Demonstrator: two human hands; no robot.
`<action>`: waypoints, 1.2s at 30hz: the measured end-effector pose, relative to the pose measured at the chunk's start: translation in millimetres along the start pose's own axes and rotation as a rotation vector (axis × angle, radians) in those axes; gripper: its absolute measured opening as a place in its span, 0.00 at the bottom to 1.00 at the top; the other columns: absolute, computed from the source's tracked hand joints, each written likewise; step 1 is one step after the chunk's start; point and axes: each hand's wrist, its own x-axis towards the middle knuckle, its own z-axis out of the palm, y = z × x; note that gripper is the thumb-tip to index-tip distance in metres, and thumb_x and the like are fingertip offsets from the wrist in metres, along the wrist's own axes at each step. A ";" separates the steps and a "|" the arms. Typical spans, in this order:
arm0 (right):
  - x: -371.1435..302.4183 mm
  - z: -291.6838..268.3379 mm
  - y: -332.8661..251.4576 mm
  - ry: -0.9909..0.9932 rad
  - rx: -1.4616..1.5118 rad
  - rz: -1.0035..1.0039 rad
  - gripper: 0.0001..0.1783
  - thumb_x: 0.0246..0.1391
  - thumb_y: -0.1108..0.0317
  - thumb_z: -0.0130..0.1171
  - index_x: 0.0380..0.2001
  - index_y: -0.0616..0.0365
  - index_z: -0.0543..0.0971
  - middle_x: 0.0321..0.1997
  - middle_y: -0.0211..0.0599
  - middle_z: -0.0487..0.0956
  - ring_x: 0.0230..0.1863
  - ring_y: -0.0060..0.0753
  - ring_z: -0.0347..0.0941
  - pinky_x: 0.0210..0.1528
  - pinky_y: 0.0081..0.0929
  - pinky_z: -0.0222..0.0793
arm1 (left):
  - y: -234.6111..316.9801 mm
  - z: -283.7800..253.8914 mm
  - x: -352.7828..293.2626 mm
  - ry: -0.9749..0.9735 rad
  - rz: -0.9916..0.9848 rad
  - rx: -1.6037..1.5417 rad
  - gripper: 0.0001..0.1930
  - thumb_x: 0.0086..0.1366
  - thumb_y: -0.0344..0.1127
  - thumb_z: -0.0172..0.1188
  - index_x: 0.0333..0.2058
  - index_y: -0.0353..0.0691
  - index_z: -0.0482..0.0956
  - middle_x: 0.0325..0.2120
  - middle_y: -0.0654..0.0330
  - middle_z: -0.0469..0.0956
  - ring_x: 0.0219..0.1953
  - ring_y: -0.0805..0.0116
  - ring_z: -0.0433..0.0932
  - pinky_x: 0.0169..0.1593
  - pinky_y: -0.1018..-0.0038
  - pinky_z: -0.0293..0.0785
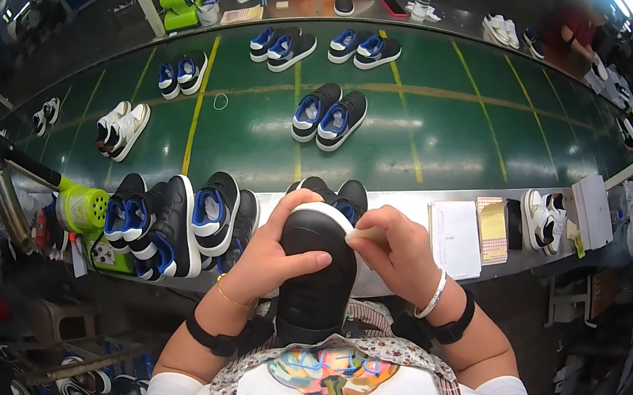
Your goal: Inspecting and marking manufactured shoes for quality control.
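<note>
Right hand: fingers pinch a small pale piece at the edge of a white-rimmed black leather-look shoe. Left hand: fingers clasp the shoe at the near edge of the metal tabletop. A slipped pinch could scuff the shoe.

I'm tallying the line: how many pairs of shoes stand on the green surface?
6: white pair, left; small dark pair, farthest left; black pair left of centre; two black pairs, far side; middle black pair. Another pair, partly behind the hands, is unclear.
</note>
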 end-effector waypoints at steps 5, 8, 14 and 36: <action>58.6 3.3 -11.3 0.009 -0.085 -0.225 0.11 0.45 0.69 0.60 0.32 0.54 0.70 0.26 0.36 0.74 0.25 0.38 0.73 0.25 0.28 0.68 | 7.3 11.2 1.7 -0.047 -0.030 0.138 0.37 0.46 0.33 0.66 0.54 0.40 0.56 0.40 0.56 0.72 0.42 0.69 0.73 0.48 0.73 0.68; 74.6 0.0 -3.1 -0.140 -0.148 -0.257 0.11 0.46 0.70 0.59 0.32 0.57 0.70 0.26 0.38 0.73 0.25 0.39 0.72 0.27 0.24 0.67 | 2.1 17.9 4.3 -0.063 -0.051 0.077 0.38 0.45 0.34 0.67 0.54 0.38 0.56 0.40 0.55 0.73 0.42 0.68 0.74 0.48 0.74 0.68; 54.1 -40.6 -17.1 -0.207 0.200 0.108 0.13 0.47 0.67 0.59 0.35 0.57 0.69 0.26 0.37 0.74 0.26 0.36 0.72 0.28 0.24 0.68 | 9.1 17.9 0.9 -0.010 -0.093 0.155 0.38 0.42 0.38 0.69 0.52 0.36 0.60 0.39 0.55 0.74 0.41 0.67 0.74 0.46 0.73 0.70; 65.8 -65.3 -5.9 -0.360 -0.104 -0.137 0.13 0.46 0.66 0.60 0.33 0.55 0.69 0.27 0.37 0.75 0.28 0.40 0.73 0.29 0.28 0.68 | 19.3 45.4 10.8 -0.054 -0.020 0.560 0.32 0.41 0.46 0.69 0.39 0.30 0.67 0.27 0.46 0.76 0.31 0.53 0.77 0.36 0.66 0.72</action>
